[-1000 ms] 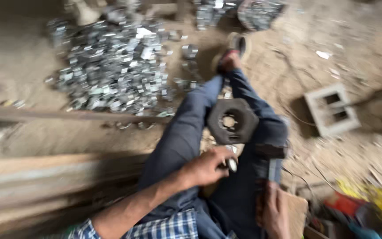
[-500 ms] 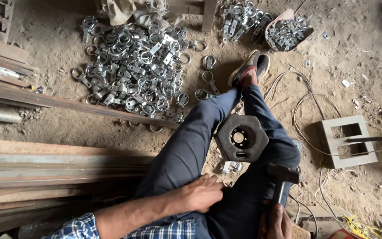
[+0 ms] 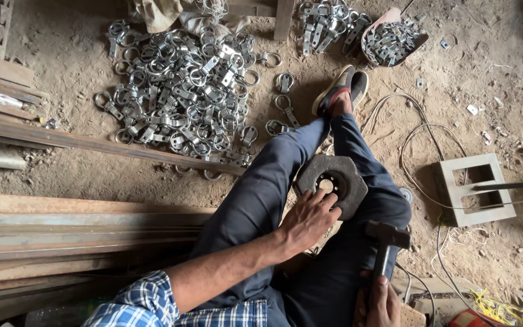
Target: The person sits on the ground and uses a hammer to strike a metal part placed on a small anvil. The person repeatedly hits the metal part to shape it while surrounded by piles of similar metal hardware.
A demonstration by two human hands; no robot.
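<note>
I sit on a dirt floor with my legs stretched out in dark trousers. Between my legs lies a heavy dark metal block (image 3: 334, 181), roughly hexagonal with a round hole in its middle. My left hand (image 3: 310, 218) rests on the block's near edge, fingers at the rim of the hole; I cannot tell whether it holds a small part. My right hand (image 3: 382, 303) grips the handle of a hammer (image 3: 387, 237), whose head hovers over my right thigh, right of the block.
A big pile of shiny metal clamps (image 3: 189, 91) lies ahead on the left, more clamps (image 3: 334, 24) at the top and in a scoop (image 3: 394, 42). Rusty steel bars (image 3: 62, 224) lie to my left. A grey hollow block (image 3: 476, 188) and white cable (image 3: 413, 145) sit right.
The view has tilted and steadied. My left hand has moved forward from my lap onto the metal block. The hammer stays in my right hand near my thigh.
</note>
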